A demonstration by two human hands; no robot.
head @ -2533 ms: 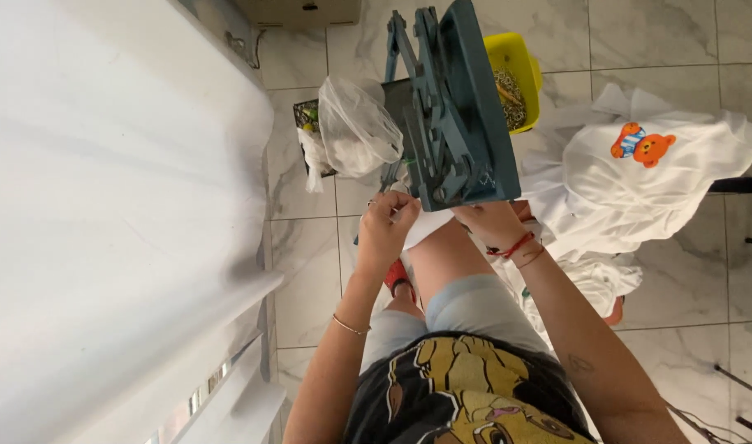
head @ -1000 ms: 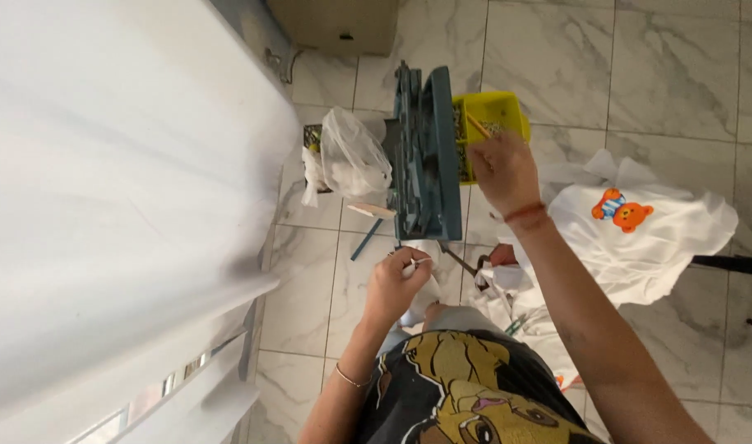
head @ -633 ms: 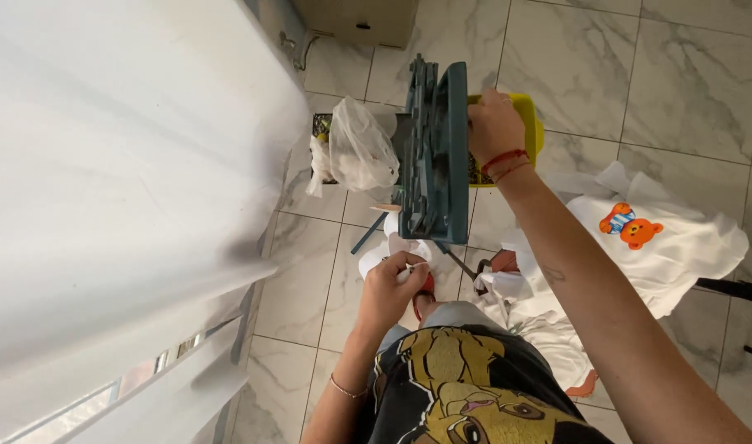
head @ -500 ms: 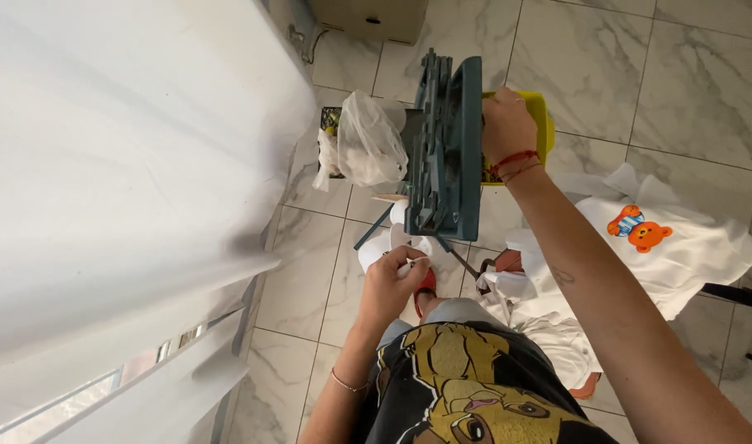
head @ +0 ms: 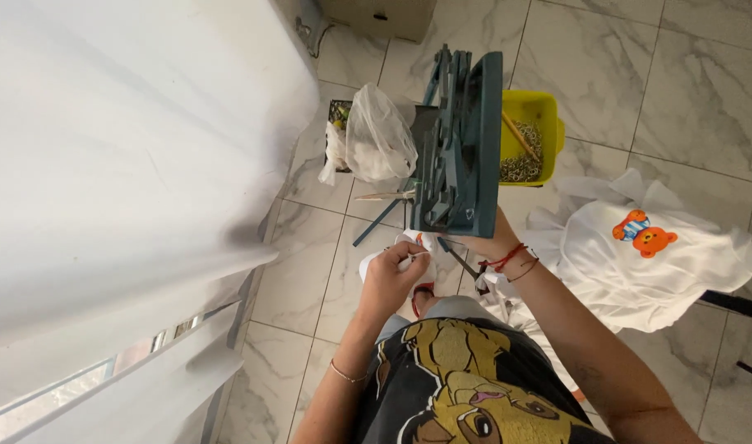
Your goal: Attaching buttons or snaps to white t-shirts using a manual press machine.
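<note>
Head view looks straight down on a seated person working over a marble tile floor. Left hand is closed, fingers pinching a small piece of white fabric held just below the base of a teal metal press machine. Right hand sits against the lower end of that machine, touching it; a red cord bracelet circles the wrist, and whether the fingers are curled round anything cannot be told, since the machine hides them. The white fabric lies between the two hands, directly under the machine's foot. A yellow plastic tub stands just beside the machine on its right, holding a heap of small metal rings and a thin wooden stick. On the machine's other side a translucent plastic bag with white contents rests against a small dark crate. A white garment with an orange bear print is spread on the floor to the person's right, well apart from the hands. A white curtain fills the left part of the view. A cardboard box stands at the top edge.
</note>
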